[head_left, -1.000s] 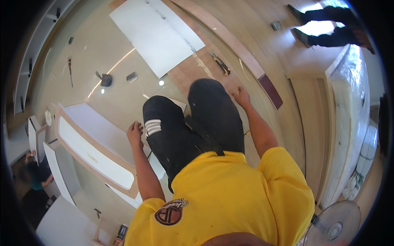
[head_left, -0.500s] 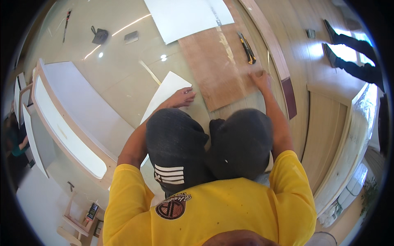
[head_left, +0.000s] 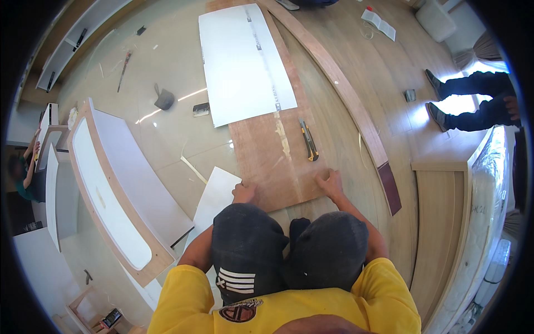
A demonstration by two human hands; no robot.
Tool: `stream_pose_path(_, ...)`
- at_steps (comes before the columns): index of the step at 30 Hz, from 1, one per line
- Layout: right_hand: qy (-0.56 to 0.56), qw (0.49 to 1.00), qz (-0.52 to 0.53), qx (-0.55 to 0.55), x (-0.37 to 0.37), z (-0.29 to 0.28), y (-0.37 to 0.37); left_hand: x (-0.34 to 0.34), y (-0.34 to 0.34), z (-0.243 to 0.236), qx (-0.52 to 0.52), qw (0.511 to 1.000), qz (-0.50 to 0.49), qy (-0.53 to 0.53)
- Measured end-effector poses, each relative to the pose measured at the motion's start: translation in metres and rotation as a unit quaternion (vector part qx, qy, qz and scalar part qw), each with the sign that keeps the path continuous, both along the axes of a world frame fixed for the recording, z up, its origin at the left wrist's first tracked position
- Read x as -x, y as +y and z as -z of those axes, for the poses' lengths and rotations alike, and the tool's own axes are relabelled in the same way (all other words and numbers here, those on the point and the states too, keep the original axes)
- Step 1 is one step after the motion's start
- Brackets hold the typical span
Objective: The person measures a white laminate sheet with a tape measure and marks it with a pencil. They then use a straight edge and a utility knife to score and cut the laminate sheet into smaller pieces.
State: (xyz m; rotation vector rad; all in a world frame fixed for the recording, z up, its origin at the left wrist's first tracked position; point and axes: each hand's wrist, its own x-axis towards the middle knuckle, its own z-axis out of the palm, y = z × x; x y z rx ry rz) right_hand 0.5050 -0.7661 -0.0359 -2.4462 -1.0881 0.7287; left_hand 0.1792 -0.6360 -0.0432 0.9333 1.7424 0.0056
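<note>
A long brown plywood board (head_left: pixel 260 161) lies on the floor in front of my knees. My left hand (head_left: pixel 245 192) is closed at its near left corner. At the near right corner, my right hand (head_left: pixel 330 182) grips the edge between thumb and fingers. A black and yellow utility knife (head_left: pixel 309 140) rests on the board, ahead of my right hand. The far part of the board lies under a large white sheet (head_left: pixel 245 67). Beside my left hand lies a white panel piece (head_left: pixel 216 195), partly hidden by my left arm and knee.
A curved wooden strip (head_left: pixel 347 92) runs along the right. A wood-framed white panel (head_left: pixel 108 189) stands at left. A dustpan-like dark tool (head_left: pixel 163 100) and a flat metal blade (head_left: pixel 201 109) lie on the floor. One person stands at far right (head_left: pixel 473 100); another is at far left (head_left: pixel 28 178).
My left hand has moved from over the white panel piece to the board's left corner. My right hand stays at the right corner. The view has tilted up, showing more of the far floor.
</note>
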Motion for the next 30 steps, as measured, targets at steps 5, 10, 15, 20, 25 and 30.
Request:
stream_pose_path(5, 0.058, 0.997, -0.032, -0.035, -0.003, -0.007, -0.014, -0.024, -0.03, -0.047, -0.11, 0.959, 0.163, 0.206)
stream_pose_path(10, 0.095, 0.995, 0.0, -0.041, -0.004, -0.007, -0.048, -0.019, -0.05, -0.056, -0.065, 0.952, 0.201, 0.22)
stream_pose_path(15, 0.048, 0.997, 0.022, -0.061, -0.016, 0.016, -0.091, -0.005, -0.057, -0.032, -0.06, 0.959, 0.199, 0.193)
stream_pose_path(20, 0.053, 0.995, 0.018, -0.08, -0.026, 0.029, -0.1, -0.001, -0.058, -0.021, -0.049, 0.962, 0.192, 0.186)
stream_pose_path(25, -0.046, 0.996, 0.051, -0.055, -0.015, 0.031, -0.091, -0.002, -0.057, -0.015, -0.037, 0.962, 0.19, 0.192)
stream_pose_path(30, -0.001, 0.997, 0.038, -0.068, 0.002, 0.04, -0.082, 0.005, -0.06, 0.0, -0.022, 0.964, 0.179, 0.195)
